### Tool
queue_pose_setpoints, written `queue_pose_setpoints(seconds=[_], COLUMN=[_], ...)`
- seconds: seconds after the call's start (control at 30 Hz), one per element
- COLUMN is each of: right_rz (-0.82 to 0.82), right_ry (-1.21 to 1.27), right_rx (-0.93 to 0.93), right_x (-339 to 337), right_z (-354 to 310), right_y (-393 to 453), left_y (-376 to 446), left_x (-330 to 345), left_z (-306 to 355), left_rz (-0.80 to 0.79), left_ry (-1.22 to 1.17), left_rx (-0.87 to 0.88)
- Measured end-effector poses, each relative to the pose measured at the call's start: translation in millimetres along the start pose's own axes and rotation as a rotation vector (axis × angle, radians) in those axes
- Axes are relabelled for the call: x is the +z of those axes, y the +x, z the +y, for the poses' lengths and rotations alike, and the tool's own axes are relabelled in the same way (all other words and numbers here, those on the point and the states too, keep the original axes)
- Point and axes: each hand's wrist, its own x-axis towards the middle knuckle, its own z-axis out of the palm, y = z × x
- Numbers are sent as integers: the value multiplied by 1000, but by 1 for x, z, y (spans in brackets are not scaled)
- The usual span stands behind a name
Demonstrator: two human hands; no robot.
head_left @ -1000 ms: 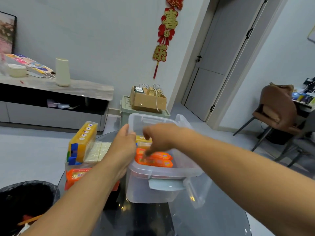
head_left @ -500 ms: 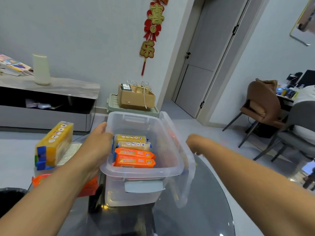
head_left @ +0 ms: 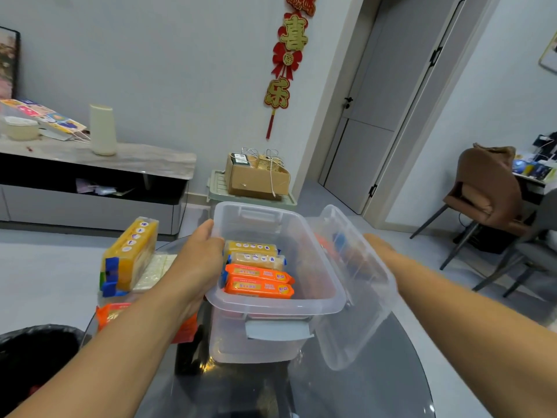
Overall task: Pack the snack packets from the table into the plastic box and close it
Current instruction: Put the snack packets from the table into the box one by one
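Clearly the plastic box (head_left: 275,307), centre frame on the glass table (head_left: 376,396), will handle light but slick and flexing, so its rim is the place to grip. Four snack packets (head_left: 258,285) lie inside. The left hand (head_left: 196,267) lies spread against its left wall; the right hand (head_left: 378,247) reaches behind the upright lid (head_left: 355,285) (its fingers hidden, grip unclear). Half a second ago that hand hovered short of the lid.

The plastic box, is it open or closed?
Open. The plastic box has no cover on top, so the snack packets show inside. Its clear lid leans against the right side.
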Motion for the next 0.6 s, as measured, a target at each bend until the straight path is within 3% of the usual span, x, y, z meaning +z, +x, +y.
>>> queue_pose_setpoints(seconds=[0.13, 0.27, 0.37, 0.47, 0.6], right_rz=[41, 29, 65, -230, -819], right_ry=[201, 353, 642, 929, 833], right_rx=[-41, -220, -293, -340, -341], right_x=[-35, -37, -38, -44, -53], right_z=[-39, -69, -96, -108, -107], right_y=[-31, -48, -70, -87, -103], left_y=[-1, -2, -4, -6, -7], left_x=[0, -2, -2, -2, 0], left_z=[1, 1, 1, 3, 5], left_rz=[4, 9, 16, 28, 70], left_ry=[-1, 25, 5, -28, -67], left_rx=[-17, -21, -16, -14, 3])
